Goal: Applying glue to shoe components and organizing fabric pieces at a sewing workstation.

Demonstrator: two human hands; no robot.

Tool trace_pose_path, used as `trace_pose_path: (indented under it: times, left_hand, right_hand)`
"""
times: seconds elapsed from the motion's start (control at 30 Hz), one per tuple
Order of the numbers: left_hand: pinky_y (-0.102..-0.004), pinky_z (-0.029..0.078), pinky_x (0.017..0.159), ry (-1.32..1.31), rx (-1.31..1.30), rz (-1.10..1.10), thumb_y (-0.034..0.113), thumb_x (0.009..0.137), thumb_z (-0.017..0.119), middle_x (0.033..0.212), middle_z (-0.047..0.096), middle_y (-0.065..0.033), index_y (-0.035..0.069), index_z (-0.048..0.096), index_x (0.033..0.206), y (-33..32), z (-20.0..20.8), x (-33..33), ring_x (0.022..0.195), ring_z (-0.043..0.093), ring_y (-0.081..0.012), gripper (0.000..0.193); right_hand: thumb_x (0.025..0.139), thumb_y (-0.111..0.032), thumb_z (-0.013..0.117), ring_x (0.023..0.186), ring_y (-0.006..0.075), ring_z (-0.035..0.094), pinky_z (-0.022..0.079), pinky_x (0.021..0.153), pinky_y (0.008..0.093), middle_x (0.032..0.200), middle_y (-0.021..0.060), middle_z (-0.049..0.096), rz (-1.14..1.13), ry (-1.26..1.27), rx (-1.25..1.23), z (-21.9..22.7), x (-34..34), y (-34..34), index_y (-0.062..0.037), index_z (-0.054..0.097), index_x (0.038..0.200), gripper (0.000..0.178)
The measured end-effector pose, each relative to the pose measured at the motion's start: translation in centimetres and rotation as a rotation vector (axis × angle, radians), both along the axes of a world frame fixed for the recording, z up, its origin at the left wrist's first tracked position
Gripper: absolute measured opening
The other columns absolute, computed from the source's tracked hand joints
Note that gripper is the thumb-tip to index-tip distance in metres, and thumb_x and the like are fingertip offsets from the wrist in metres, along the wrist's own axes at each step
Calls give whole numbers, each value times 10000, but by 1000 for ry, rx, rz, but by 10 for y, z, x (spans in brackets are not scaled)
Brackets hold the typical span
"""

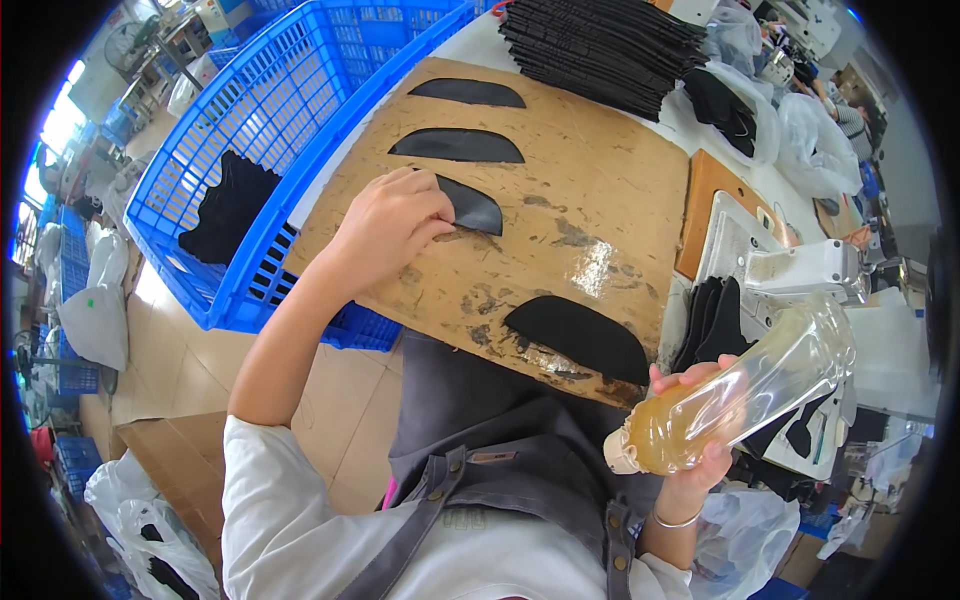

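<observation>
My left hand [393,225] is closed over the left end of a black half-moon piece [473,207] lying on a stained brown board [590,190]; its fingertips are partly hidden. Two more such pieces, an upper one [468,92] and a middle one [457,145], lie beyond it in a row. A larger-looking black piece [580,335] rests at the board's near right edge. Off that corner, my right hand [705,455] is wrapped round a clear plastic bottle [765,380]. The bottle tilts with its pale cap [620,452] down, and yellowish liquid gathers at that end.
A blue plastic basket [225,150] with black material [230,208] stands left of the board. Stacked black pieces [605,45] lie at the far edge. A white sewing machine [790,265] stands to the right, beside dark cut pieces [710,320] and plastic bags [815,140].
</observation>
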State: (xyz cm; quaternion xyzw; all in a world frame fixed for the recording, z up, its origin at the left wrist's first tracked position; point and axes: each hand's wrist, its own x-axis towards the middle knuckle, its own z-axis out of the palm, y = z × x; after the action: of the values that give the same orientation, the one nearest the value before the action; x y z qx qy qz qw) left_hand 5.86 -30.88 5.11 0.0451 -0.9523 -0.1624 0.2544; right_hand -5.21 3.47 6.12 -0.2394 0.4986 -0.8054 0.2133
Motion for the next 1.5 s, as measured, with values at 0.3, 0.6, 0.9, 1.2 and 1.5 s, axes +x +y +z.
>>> trace_pose_path:
  times: [0.3, 0.6, 0.9, 1.2, 1.5]
  left_hand:
    - [-369, 431, 661, -72, 114, 58, 143, 689, 757, 729, 531, -66, 51, 565, 714, -10, 12, -7, 746, 532, -259, 214]
    - [-347, 479, 683, 228, -97, -272, 147, 705, 724, 868, 647, -30, 101, 686, 917, 68, -16, 15, 825, 606, -211, 220]
    - [-292, 499, 615, 351, -83, -218, 114, 625, 643, 913, 651, -38, 51, 663, 881, 76, -38, 20, 827, 615, -191, 265]
    - [-285, 518, 654, 352, -73, -257, 104, 646, 651, 939, 633, -32, 47, 656, 887, 75, -38, 24, 829, 598, -173, 248]
    - [-289, 528, 662, 381, -131, -241, 62, 655, 702, 939, 643, -27, 56, 668, 873, 74, -46, 20, 820, 608, -181, 221]
  right_hand:
    - [688, -428, 777, 902, 326, 626, 486, 922, 471, 1052, 176, 534, -15, 15, 21, -1, 2, -2, -42, 305, 1347, 898]
    - [731, -371, 748, 983, 337, 581, 495, 865, 439, 1145, 191, 498, -264, 355, 75, 9, -6, -29, -41, 242, 1379, 886]
    - [743, -102, 715, 1091, 303, 550, 450, 958, 419, 1174, 173, 502, 141, 742, 185, 9, 2, -112, -59, 262, 1364, 770]
    - [692, -23, 735, 1053, 226, 578, 483, 910, 349, 1132, 139, 555, 137, 922, 392, 1, -2, -115, 39, 375, 1299, 709]
    - [700, -35, 737, 1027, 281, 574, 491, 916, 398, 1193, 192, 500, -317, 662, 350, -4, -13, -42, 14, 256, 1339, 801]
